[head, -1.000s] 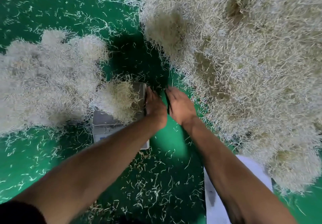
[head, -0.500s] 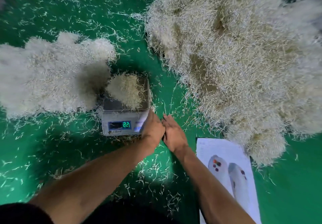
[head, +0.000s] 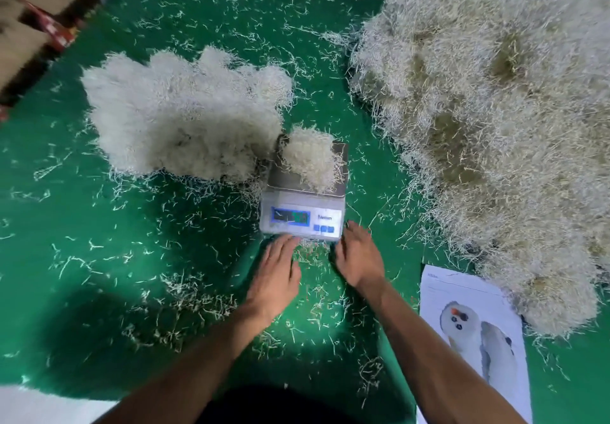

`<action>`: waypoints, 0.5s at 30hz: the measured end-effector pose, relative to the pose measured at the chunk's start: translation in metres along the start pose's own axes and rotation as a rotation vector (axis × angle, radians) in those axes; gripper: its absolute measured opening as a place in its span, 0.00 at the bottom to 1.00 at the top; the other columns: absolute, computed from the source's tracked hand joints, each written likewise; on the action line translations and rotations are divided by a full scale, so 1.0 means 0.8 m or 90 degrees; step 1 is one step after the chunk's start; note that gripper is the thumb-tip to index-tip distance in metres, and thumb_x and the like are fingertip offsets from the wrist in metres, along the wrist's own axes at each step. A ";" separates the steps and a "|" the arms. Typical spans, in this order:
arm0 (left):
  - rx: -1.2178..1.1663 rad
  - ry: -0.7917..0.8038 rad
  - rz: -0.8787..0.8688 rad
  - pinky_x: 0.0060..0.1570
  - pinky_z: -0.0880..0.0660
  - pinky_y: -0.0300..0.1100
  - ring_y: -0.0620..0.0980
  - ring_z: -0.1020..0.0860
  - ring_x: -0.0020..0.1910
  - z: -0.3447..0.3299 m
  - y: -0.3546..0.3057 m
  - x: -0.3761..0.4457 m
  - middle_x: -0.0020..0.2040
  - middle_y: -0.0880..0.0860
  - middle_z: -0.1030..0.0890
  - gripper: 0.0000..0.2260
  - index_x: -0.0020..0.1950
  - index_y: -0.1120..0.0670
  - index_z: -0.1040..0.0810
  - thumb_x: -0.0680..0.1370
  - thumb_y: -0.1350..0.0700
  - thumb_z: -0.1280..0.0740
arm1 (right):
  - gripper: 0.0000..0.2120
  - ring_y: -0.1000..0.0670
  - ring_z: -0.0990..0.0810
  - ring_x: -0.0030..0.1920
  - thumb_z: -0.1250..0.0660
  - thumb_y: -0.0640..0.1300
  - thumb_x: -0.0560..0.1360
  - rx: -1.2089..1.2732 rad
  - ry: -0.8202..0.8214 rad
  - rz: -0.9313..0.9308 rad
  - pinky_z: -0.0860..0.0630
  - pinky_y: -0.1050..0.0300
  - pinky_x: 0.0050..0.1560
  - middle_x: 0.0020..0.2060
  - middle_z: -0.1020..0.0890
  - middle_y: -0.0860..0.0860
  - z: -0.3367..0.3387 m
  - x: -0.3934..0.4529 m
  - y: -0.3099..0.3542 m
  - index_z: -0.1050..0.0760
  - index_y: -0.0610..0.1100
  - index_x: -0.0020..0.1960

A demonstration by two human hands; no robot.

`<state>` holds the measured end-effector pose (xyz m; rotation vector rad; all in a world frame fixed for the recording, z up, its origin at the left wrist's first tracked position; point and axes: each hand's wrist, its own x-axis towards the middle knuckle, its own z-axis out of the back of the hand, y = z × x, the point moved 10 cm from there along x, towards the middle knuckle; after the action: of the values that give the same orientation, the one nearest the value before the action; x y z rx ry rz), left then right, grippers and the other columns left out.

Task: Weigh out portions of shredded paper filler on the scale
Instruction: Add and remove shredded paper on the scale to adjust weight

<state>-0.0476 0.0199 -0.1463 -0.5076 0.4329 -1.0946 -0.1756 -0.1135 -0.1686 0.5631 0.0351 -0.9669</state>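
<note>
A small portion of shredded paper filler [head: 310,159] sits on the steel pan of the scale [head: 305,205], heaped toward the pan's far side and spilling a little over its right edge; the scale's lit display faces the near side, but its digits are too blurred to read. The scale rests on a green surface [head: 99,242], which could be a bench or the floor, I cannot tell which, strewn with loose shreds. Just near of the scale lie both hands, palms down with fingers straight and released, holding nothing: the left hand [head: 277,275] has its fingertips at the scale's near edge, and the right hand [head: 358,255] lies beside the scale's near right corner. Touching the scale's far left side is a medium pile of filler [head: 185,116]. To the right, apart from the scale, a far larger heap [head: 495,110] rises. Near right lies a printed sheet [head: 475,334] with pale figures, its far edge at the heap's foot.
</note>
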 end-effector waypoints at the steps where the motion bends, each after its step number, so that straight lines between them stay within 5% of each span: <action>1: -0.042 -0.054 0.043 0.75 0.35 0.51 0.50 0.34 0.74 0.022 0.023 0.008 0.75 0.54 0.34 0.23 0.77 0.56 0.35 0.81 0.62 0.39 | 0.22 0.41 0.32 0.75 0.45 0.47 0.85 -0.008 -0.015 0.001 0.36 0.48 0.77 0.77 0.33 0.44 -0.006 -0.005 0.003 0.34 0.44 0.77; 4: -0.129 -0.103 0.143 0.61 0.23 0.56 0.56 0.24 0.60 0.065 0.084 0.051 0.64 0.53 0.28 0.28 0.72 0.56 0.31 0.74 0.75 0.41 | 0.25 0.45 0.35 0.78 0.47 0.49 0.86 0.013 -0.027 -0.025 0.30 0.46 0.74 0.80 0.39 0.49 -0.025 -0.023 0.004 0.40 0.46 0.81; 8: -0.087 -0.036 0.067 0.72 0.39 0.39 0.51 0.30 0.72 0.082 0.098 0.125 0.76 0.56 0.31 0.35 0.79 0.57 0.37 0.72 0.75 0.39 | 0.30 0.46 0.43 0.81 0.51 0.57 0.86 0.006 -0.018 -0.069 0.34 0.43 0.77 0.83 0.48 0.49 -0.047 -0.038 0.004 0.46 0.44 0.83; 11: -0.102 0.055 -0.042 0.70 0.34 0.34 0.39 0.29 0.69 0.069 0.092 0.170 0.73 0.47 0.29 0.36 0.78 0.52 0.35 0.72 0.70 0.31 | 0.33 0.48 0.49 0.82 0.54 0.62 0.85 -0.008 -0.027 -0.105 0.40 0.44 0.79 0.83 0.50 0.50 -0.055 -0.041 0.004 0.49 0.44 0.83; 15: -0.008 0.114 -0.076 0.60 0.23 0.46 0.56 0.22 0.64 0.062 0.104 0.201 0.68 0.60 0.23 0.38 0.79 0.57 0.37 0.71 0.73 0.30 | 0.36 0.49 0.53 0.82 0.53 0.65 0.84 -0.030 -0.061 -0.123 0.51 0.53 0.78 0.83 0.49 0.47 -0.055 -0.041 0.012 0.50 0.43 0.83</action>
<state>0.1039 -0.0882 -0.1682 -0.4529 0.5725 -1.2592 -0.1776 -0.0631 -0.1934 0.4754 0.0279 -1.1777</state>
